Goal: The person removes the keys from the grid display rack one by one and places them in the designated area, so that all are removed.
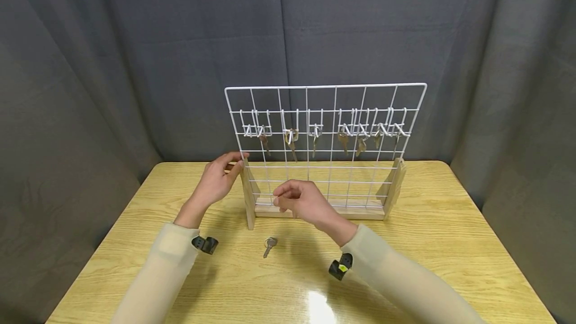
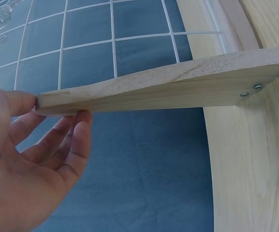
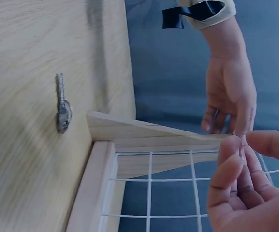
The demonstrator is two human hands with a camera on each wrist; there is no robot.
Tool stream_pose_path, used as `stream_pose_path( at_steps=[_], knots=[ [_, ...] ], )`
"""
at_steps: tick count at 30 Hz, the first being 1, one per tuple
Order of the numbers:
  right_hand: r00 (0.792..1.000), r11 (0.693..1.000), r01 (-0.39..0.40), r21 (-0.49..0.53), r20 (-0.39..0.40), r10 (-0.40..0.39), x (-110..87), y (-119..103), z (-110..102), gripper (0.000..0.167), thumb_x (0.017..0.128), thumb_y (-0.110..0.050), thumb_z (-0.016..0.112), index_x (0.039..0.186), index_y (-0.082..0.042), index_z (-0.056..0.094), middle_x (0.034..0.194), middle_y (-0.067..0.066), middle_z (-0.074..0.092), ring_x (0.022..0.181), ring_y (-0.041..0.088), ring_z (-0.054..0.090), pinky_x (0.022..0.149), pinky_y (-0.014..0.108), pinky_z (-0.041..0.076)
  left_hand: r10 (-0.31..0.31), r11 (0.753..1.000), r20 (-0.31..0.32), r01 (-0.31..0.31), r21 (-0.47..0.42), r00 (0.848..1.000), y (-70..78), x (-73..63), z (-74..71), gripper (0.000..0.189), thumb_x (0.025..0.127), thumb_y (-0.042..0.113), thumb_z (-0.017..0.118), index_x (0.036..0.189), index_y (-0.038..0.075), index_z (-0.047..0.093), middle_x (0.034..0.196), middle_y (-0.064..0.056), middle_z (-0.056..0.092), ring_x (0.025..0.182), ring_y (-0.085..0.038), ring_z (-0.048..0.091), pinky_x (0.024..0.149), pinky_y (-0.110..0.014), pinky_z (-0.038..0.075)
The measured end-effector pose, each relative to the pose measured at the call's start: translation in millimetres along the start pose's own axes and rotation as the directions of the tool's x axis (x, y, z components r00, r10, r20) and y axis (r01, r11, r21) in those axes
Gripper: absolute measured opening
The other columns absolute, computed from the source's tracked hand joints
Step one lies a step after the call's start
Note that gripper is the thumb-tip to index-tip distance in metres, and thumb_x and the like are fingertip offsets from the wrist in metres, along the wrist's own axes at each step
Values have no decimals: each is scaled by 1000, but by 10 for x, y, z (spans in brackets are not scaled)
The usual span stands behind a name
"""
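A white wire grid rack (image 1: pixel 321 167) stands on a wooden base, with several keys (image 1: pixel 343 141) hanging from its hooks. My left hand (image 1: pixel 218 176) pinches the upper end of the rack's left wooden upright (image 2: pixel 154 89), thumb on one side and fingers beneath. In front of the lower grid is my right hand (image 1: pixel 306 201), its fingers loosely curled and thumb near the fingertips; I see nothing held there. A single key (image 1: pixel 270 245) with a ring lies on the table before the rack, also visible in the right wrist view, apart from both hands.
The wooden table (image 1: pixel 216 289) carries the rack toward its back edge. Grey curtains (image 1: pixel 202 59) hang behind it and at both sides. The rack's right wooden upright (image 1: pixel 395 189) stands beyond my right hand.
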State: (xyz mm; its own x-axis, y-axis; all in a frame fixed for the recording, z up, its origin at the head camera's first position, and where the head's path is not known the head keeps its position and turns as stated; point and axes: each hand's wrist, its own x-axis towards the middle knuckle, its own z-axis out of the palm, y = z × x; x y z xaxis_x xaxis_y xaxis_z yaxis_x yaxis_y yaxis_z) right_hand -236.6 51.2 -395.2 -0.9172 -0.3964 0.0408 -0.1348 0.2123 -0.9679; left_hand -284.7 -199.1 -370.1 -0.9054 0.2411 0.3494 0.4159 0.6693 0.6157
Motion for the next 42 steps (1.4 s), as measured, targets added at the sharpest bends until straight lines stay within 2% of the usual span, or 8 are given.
stream_pose_path(
  at_steps=[2, 9, 16, 25, 31, 38, 42],
  knots=[
    [1000, 1000, 18, -9, -10, -18, -8, -33, 0, 18, 95, -12, 67, 111, -5, 69, 92, 9, 72, 73, 14, 63, 56, 26, 47, -1, 1000, 0, 1, -1, 1000, 7, -3, -2, 32, 105, 23, 51, 132, 11, 63, 124, -14, 67, 108, -36, 67, 90, -52, 55],
    [995, 995, 92, -41, -40, -94, -32, -119, -2, 22, 94, -12, 68, 114, -3, 67, 96, 15, 72, 73, 14, 63, 58, 25, 50, -14, 1000, 11, 14, -6, 1000, 10, 2, -5, 32, 105, 24, 51, 132, 12, 63, 125, -13, 67, 109, -35, 67, 90, -51, 55],
    [981, 984, 155, -87, -101, -164, -25, -187, 25, 20, 93, -15, 70, 111, -7, 70, 99, 9, 74, 79, 13, 66, 71, 26, 53, -6, 1000, 0, 6, -6, 1000, 13, 3, 1, 31, 105, 22, 51, 132, 12, 63, 124, -14, 67, 110, -35, 67, 92, -51, 54],
    [957, 973, 209, -92, -186, -224, 2, -257, 33, 17, 94, -15, 69, 111, -12, 70, 102, 8, 75, 80, 16, 67, 73, 31, 54, -17, 1000, 6, 17, -5, 1000, 21, -2, -10, 32, 105, 23, 50, 133, 12, 63, 123, -13, 67, 109, -35, 67, 90, -51, 55],
    [940, 963, 244, -114, -216, -264, 37, -278, 24, 18, 96, -19, 68, 113, -14, 70, 103, 7, 74, 81, 16, 66, 74, 30, 54, -18, 1000, 6, 18, -4, 1000, 13, -6, -1, 32, 105, 23, 51, 133, 12, 63, 123, -13, 67, 108, -35, 67, 89, -51, 55],
    [920, 956, 280, -89, -260, -293, 84, -341, 26, 21, 95, -17, 68, 116, -15, 69, 106, 7, 74, 80, 17, 68, 71, 30, 56, 17, 1000, -23, -17, 10, 1000, -10, -12, 22, 31, 105, 21, 51, 131, 10, 63, 120, -14, 67, 105, -36, 68, 86, -51, 56],
    [914, 954, 288, -80, -275, -299, 115, -371, 35, 23, 95, -17, 68, 118, -16, 69, 108, 7, 74, 80, 18, 69, 67, 29, 55, 6, 1000, -18, -6, 4, 1000, -9, -2, 16, 31, 105, 21, 51, 132, 11, 63, 121, -15, 67, 106, -36, 68, 88, -51, 56]
  ],
)
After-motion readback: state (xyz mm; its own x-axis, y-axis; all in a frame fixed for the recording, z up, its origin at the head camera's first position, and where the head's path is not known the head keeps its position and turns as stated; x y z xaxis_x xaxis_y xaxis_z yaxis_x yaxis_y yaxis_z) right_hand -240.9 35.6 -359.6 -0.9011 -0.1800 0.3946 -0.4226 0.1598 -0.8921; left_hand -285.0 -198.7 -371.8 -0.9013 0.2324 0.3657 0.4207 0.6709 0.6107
